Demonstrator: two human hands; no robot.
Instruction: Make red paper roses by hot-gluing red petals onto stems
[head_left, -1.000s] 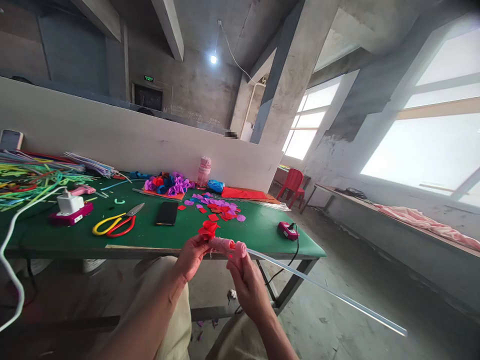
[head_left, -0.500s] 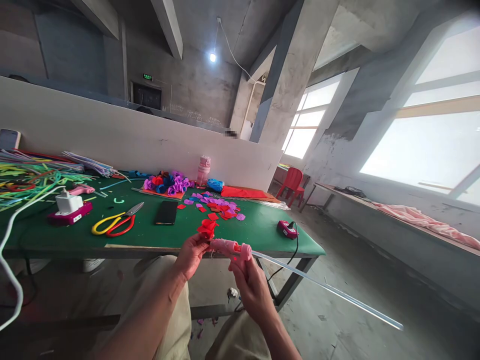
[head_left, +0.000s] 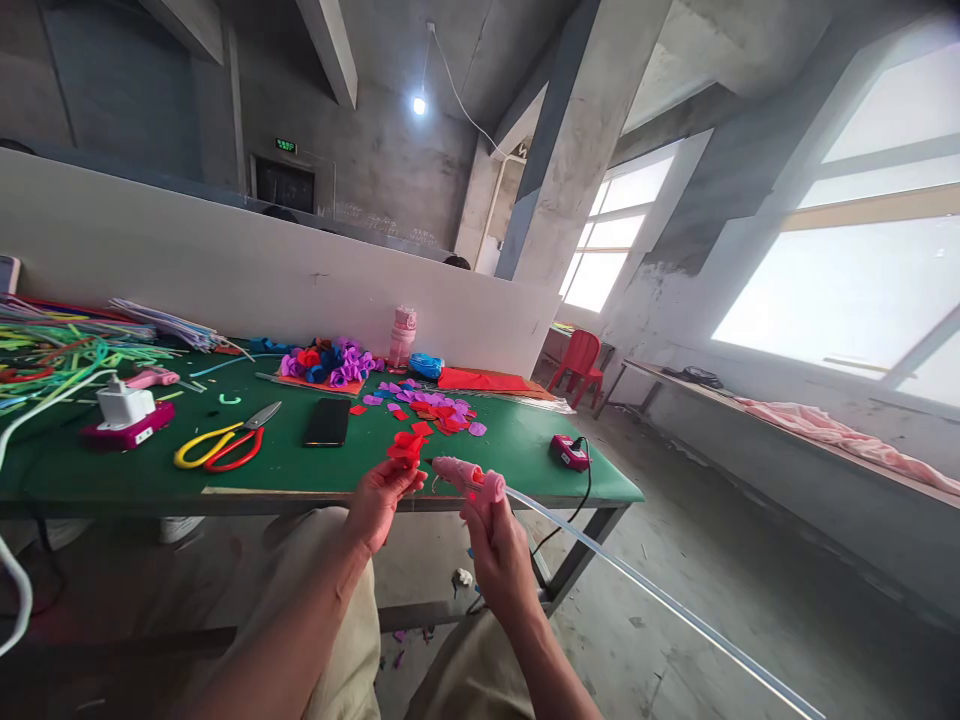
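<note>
My left hand (head_left: 379, 497) pinches a red paper flower (head_left: 406, 448) at its base, over the table's front edge. My right hand (head_left: 496, 548) is wrapped round the handle of a pink hot glue gun (head_left: 459, 474). Its nozzle points left toward the flower, with a small gap between them. A long clear glue stick (head_left: 637, 568) runs out of the gun's back end, down to the right. Beyond the flower lie loose red and purple paper petals (head_left: 442, 408) on the green tabletop (head_left: 281, 475).
Scissors (head_left: 225, 440), a black phone (head_left: 327, 423) and a white plug on a purple socket block (head_left: 126, 420) lie left. A second socket block (head_left: 570, 452) sits right, its cord hanging down. Finished-looking paper flowers (head_left: 330, 362) and a pink bottle (head_left: 403, 338) stand behind.
The glue gun's nozzle has drawn back from the flower, opening a gap between them. My left hand has shifted slightly left with the flower. The view has moved a little.
</note>
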